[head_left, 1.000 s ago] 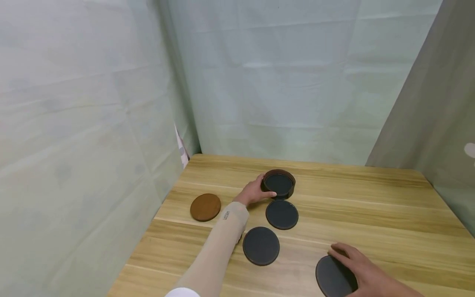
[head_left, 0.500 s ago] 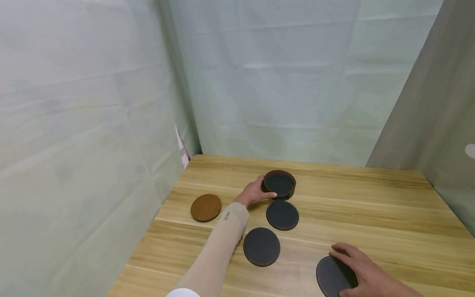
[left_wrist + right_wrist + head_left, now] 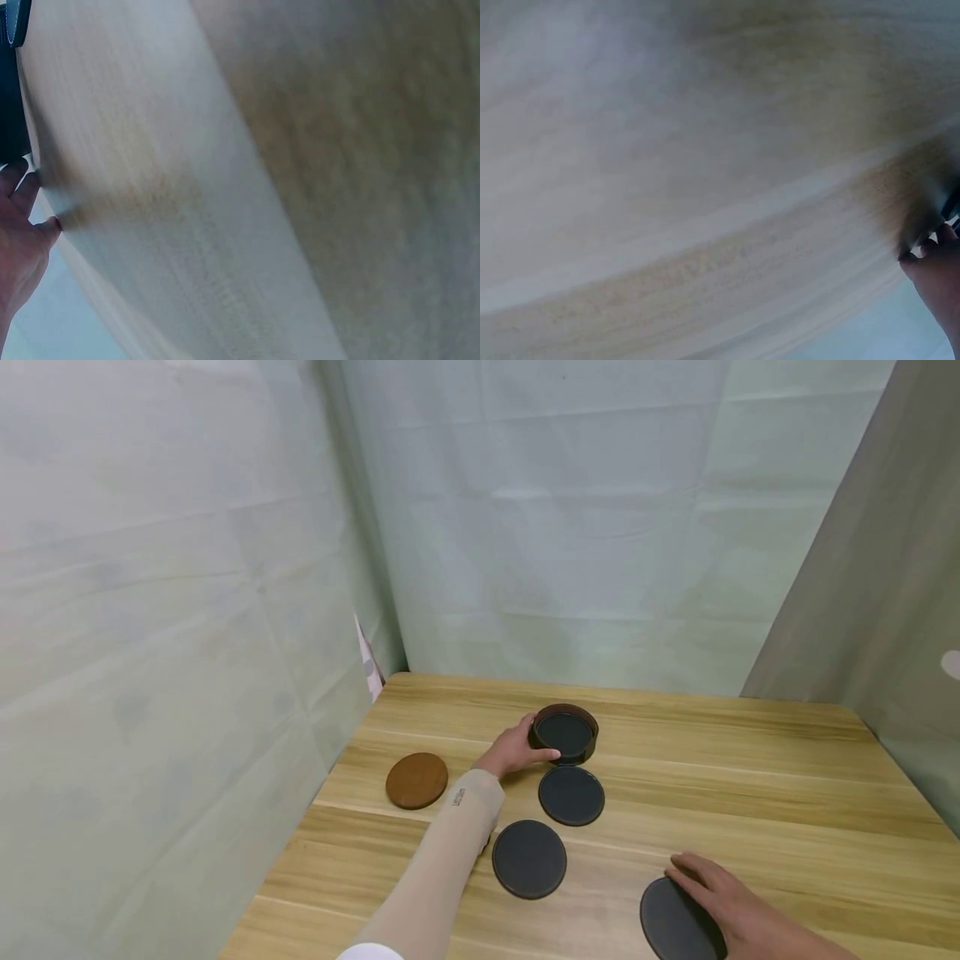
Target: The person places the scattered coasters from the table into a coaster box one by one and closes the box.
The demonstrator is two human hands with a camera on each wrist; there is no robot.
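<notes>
A round brown coaster holder (image 3: 588, 739) with a dark coaster (image 3: 564, 732) inside stands mid-table. My left hand (image 3: 534, 740) grips its left side, thumb and fingers curled round the wall. In the left wrist view only the hand's edge (image 3: 19, 232) and a dark rim (image 3: 11, 97) show against blurred wood. My right hand (image 3: 708, 893) lies flat on a dark round coaster (image 3: 671, 922) at the near right edge of the table. The right wrist view shows just fingertips (image 3: 934, 274) over blurred wood.
Two more dark coasters (image 3: 571, 795) (image 3: 528, 858) lie between the hands. A brown coaster (image 3: 416, 780) lies to the left. The wooden table (image 3: 750, 777) is walled by pale green cloth at the back and left, grey cloth at the right.
</notes>
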